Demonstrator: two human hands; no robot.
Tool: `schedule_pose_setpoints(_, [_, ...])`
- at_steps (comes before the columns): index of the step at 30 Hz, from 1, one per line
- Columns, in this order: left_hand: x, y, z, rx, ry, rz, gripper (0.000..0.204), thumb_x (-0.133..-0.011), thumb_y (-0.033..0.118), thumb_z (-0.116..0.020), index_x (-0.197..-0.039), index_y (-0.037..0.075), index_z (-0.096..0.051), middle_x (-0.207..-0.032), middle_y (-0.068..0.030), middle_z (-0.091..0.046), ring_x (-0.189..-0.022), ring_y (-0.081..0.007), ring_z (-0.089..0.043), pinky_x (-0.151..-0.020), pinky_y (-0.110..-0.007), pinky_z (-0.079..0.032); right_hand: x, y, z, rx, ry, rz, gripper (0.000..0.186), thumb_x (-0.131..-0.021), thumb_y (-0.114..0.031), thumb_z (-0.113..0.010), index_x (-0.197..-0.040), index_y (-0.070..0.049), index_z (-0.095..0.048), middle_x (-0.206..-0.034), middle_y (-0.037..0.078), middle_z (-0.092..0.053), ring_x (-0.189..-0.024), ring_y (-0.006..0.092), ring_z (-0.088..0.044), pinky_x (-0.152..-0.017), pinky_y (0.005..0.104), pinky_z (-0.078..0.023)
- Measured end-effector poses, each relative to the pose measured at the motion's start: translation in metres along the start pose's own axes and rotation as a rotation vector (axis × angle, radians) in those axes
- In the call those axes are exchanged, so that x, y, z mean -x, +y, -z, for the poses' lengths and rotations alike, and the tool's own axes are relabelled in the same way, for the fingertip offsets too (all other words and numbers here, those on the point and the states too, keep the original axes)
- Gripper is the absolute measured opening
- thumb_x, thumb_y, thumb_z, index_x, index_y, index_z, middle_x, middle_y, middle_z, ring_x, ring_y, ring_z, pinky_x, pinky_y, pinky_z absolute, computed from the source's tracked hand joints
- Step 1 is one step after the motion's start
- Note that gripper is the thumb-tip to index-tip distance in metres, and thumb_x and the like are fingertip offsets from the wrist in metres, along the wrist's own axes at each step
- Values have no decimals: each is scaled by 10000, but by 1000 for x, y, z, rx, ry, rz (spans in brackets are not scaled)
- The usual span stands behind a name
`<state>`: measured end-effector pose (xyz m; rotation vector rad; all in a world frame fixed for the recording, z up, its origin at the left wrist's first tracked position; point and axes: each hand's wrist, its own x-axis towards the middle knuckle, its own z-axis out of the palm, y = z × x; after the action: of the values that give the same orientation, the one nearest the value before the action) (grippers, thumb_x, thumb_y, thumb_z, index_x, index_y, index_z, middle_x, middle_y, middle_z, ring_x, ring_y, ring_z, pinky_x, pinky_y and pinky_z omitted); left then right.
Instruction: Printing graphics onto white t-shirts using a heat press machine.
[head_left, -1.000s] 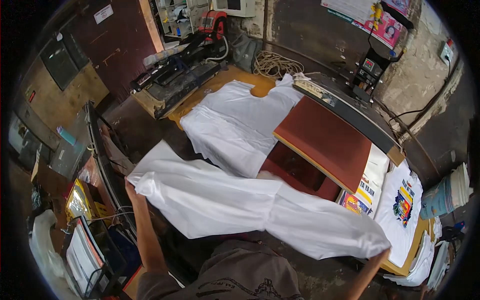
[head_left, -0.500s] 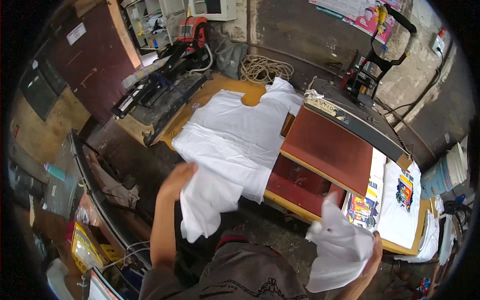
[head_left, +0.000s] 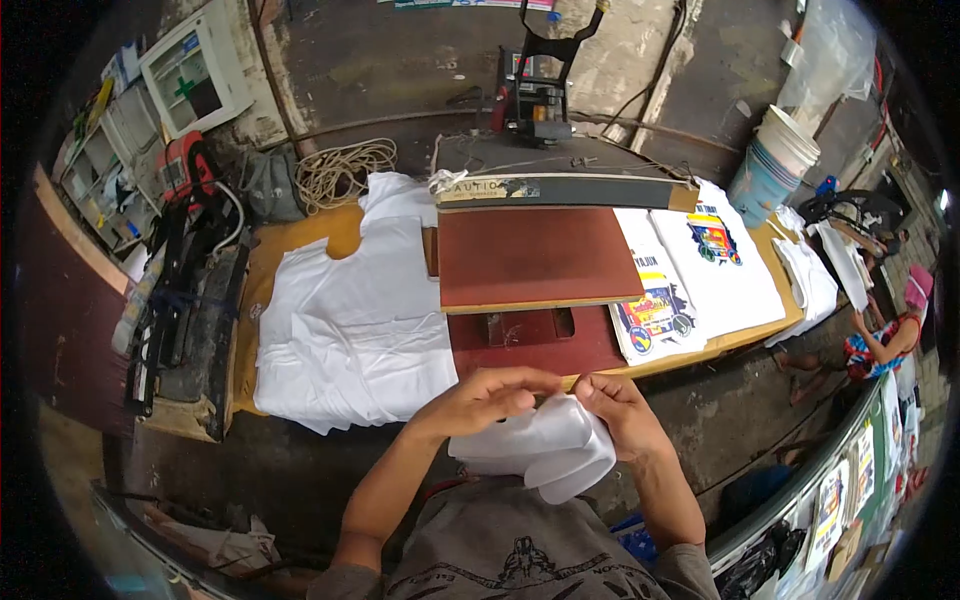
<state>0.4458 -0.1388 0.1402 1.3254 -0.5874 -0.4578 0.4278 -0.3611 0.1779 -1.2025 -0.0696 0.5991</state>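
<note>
My left hand (head_left: 485, 398) and my right hand (head_left: 613, 410) are close together at the front, fingers closed on a bunched white cloth (head_left: 525, 455) held against my body. Beyond them is a heat press (head_left: 535, 257) with a reddish upper pad over a red lower bed (head_left: 592, 340). Plain white T-shirts (head_left: 350, 340) lie left of it on a yellow worktable (head_left: 249, 360). Printed white shirts (head_left: 740, 285) with colourful graphics lie stacked to its right.
A second black press (head_left: 195, 340) is at left, coiled rope (head_left: 340, 172) behind the table. Stacked buckets (head_left: 770, 165) stand back right. A person (head_left: 880, 345) in a pink cap is at far right, holding white material. A rail (head_left: 770, 515) with printed sheets runs at lower right.
The white cloth, earlier spread wide between my hands, is now bunched small as my hands have come together. The view has turned right, bringing the other person into sight.
</note>
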Motion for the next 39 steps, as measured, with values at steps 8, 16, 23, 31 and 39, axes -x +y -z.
schedule_pose_setpoints(8, [10,14,1,-441,422,-255,72,-793,35,-691,-853,3,-667,-772,-53,-590,-688,-124,-534,-603,-270,-415,-2,8,-13,270,19,232,37,-891,-25,-588,-880,9,-584,-858,15,-559,-765,66,-507,-676,232,-416])
schedule_pose_setpoints(16, [5,-18,-19,-45,299,-81,164,-960,165,-527,-1019,22,-583,-847,31,-550,-738,-43,-492,-656,-226,-431,10,2,-29,1053,124,723,175,-817,-87,-666,-968,-14,-616,-1058,122,-532,-937,259,-532,-806,319,-440])
schedule_pose_setpoints(23, [14,-38,-49,550,151,160,188,-975,183,-479,-1017,18,-559,-905,-16,-572,-763,-56,-513,-657,-207,-412,7,36,39,619,-195,190,253,-913,-217,-590,-874,33,-593,-757,131,-599,-715,110,-515,-673,295,-441])
schedule_pose_setpoints(31, [-10,-74,-84,-674,404,75,204,-716,-19,-644,-918,7,-631,-856,-81,-617,-727,-210,-594,-650,-311,-455,40,20,71,841,57,381,276,-920,-163,-566,-737,32,-501,-591,140,-447,-513,220,-389,-505,341,-354])
schedule_pose_setpoints(39, [6,-103,-71,-686,153,400,250,-738,188,-679,-958,72,-659,-835,-140,-667,-788,-302,-644,-685,-367,-484,87,-12,131,1100,100,589,264,-824,-188,-688,-719,16,-557,-615,118,-514,-522,261,-505,-506,336,-400])
